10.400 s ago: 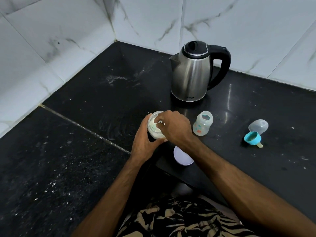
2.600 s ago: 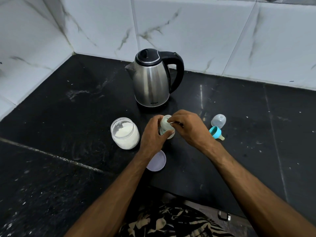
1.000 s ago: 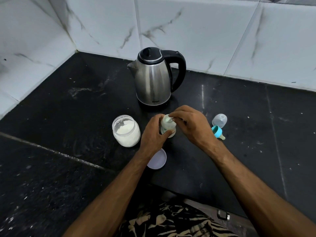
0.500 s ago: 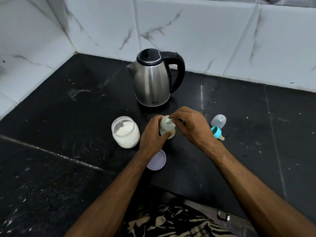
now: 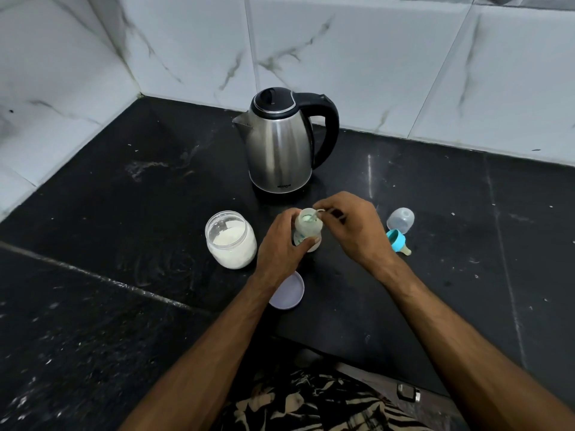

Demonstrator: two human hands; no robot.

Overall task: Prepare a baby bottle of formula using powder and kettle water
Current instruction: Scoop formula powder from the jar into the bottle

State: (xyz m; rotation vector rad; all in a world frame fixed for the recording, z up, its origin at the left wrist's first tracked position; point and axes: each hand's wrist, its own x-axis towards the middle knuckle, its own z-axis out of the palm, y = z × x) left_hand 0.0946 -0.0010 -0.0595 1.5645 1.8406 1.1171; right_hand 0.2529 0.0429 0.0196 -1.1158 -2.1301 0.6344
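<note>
Two hands are working over the baby bottle (image 5: 307, 229) at the middle of the black bench (image 5: 124, 194) — the left hand (image 5: 281, 244) is wrapping its grip round the bottle's body, holding it upright, while the right hand (image 5: 353, 227) is pinching a small scoop (image 5: 316, 214) at the bottle's open mouth. Something whitish is showing inside the neck, so the powder stage looks to be under way. The powder jar (image 5: 231, 239) is standing open just left of the bottle, its lid (image 5: 287, 292) lying nearer the person. The kettle (image 5: 281, 147) is sitting behind, apparently untouched — water probably still to come. The teal teat ring (image 5: 396, 241) and clear cap (image 5: 400, 219) are lying to the right, not yet fitted.
</note>
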